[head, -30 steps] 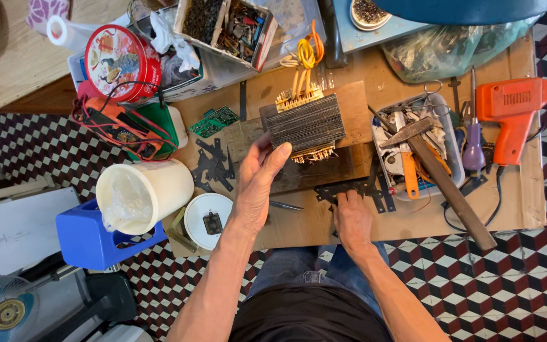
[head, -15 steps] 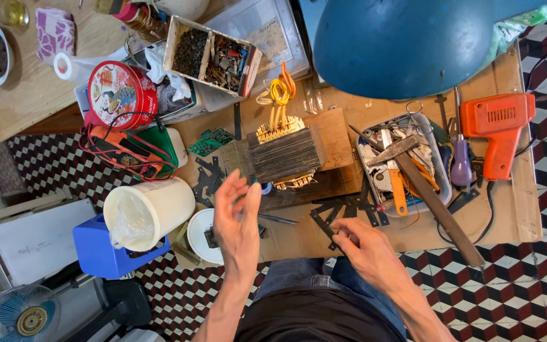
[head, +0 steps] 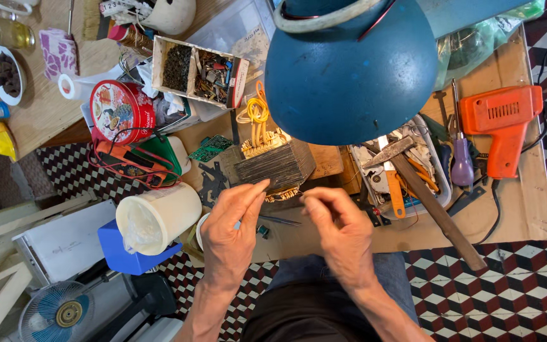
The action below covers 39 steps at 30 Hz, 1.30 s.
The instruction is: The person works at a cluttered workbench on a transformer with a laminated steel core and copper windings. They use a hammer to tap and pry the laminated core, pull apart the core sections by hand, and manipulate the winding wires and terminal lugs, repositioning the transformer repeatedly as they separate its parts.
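transformer: laminated metal block (head: 275, 166) with copper windings and yellow-orange wires on top, centre of frame, on cardboard work board (head: 514, 215), just under big blue lamp shade (head: 349, 69)
left hand: (head: 229, 231) lower centre-left, raised just below the transformer, fingers loosely curled, thumb and forefinger close together near the block's lower left corner; cannot tell if anything is pinched
right hand: (head: 340, 231) lower centre, back to camera, fingertips drawn together just right of the left hand, near the block's lower edge; whatever is between them is too small to tell
between hands: thin dark metal strip (head: 280, 220) lying on the board
left of transformer: green circuit board (head: 210, 149), flat dark metal pieces (head: 211, 183), white plastic bucket (head: 158, 217) on its side, blue box (head: 125, 250)
upper left: red round tin (head: 121, 111), divided box of small parts (head: 201, 69)
right: tray of tools (head: 406, 171), hammer (head: 435, 209) lying diagonally, purple-handled screwdriver (head: 462, 158), orange soldering gun (head: 501, 126)
bottom: checkered floor (head: 514, 285), fan (head: 58, 311) lower left
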{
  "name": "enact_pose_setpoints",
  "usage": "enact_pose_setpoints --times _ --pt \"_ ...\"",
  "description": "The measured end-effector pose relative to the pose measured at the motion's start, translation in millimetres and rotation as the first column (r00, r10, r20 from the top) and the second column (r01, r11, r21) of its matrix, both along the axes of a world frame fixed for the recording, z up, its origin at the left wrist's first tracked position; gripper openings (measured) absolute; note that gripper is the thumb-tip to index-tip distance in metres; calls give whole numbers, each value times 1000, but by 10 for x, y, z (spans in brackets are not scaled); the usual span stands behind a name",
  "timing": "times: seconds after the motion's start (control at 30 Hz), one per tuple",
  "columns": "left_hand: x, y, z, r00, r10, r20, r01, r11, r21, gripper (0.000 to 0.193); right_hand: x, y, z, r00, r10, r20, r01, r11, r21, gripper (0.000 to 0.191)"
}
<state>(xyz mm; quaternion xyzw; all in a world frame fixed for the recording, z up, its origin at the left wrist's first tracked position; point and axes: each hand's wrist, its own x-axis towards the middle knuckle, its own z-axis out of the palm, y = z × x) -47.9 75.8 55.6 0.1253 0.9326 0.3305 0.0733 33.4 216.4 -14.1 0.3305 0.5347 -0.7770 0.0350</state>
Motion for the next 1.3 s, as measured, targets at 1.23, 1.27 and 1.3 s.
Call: enact_pose_setpoints --times 1.23,1.27,1.3 --pt "-200 70 -26 920 -368 -133 345 924 -164 23 -167 139 -98 999 52 -14 -50 992 117 26" --pt "-221 68 -18 907 -399 -136 375 911 -175 24 -168 140 -96 999 48 -24 -45 992 114 26" --pt "-241 62 -2 892 -431 -138 404 896 -186 25 -166 141 -92 999 44 -33 -40 993 110 26"
